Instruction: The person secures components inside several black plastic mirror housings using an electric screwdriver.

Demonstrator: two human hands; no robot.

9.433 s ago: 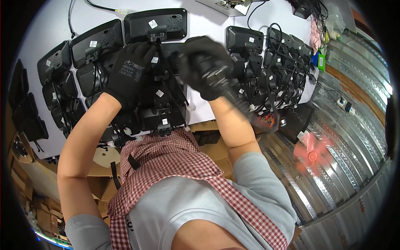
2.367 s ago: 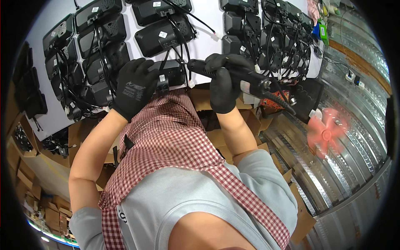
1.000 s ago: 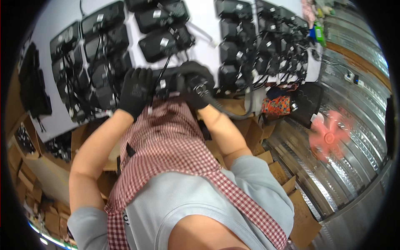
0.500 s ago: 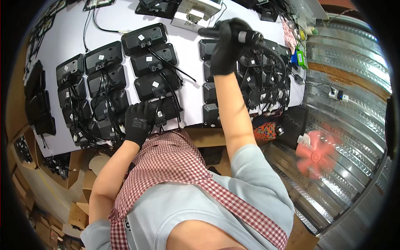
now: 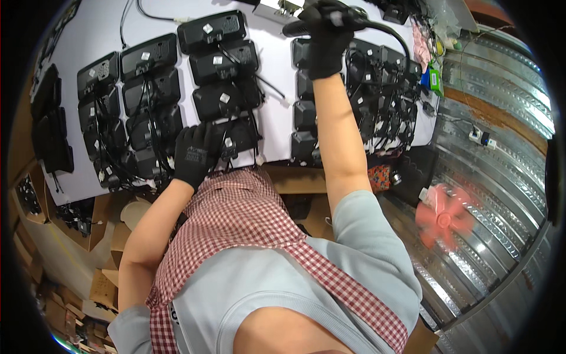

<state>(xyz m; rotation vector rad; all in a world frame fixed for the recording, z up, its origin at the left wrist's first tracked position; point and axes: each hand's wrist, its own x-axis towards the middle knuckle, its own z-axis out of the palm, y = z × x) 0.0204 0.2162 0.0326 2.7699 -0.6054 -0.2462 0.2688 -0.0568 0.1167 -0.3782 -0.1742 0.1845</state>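
My right hand, in a black glove, is closed around a black electric screwdriver held above the far part of the table. A thick black cord curves from it to the right. My left hand, also gloved in black, lies with fingers extended at the left end of the nearest black housing in the middle column; its thumb is hidden. Further housings lie beyond, overlapping, with white labels and black cables hanging from them.
More cabled housings fill columns at left and right on the white table. A light box-shaped device stands at the far edge. Cardboard boxes stand below left; a red fan is at right.
The view has shifted, so the table appears higher. My right hand has turned the screwdriver and still holds it. My left hand stays beside the nearest housing.
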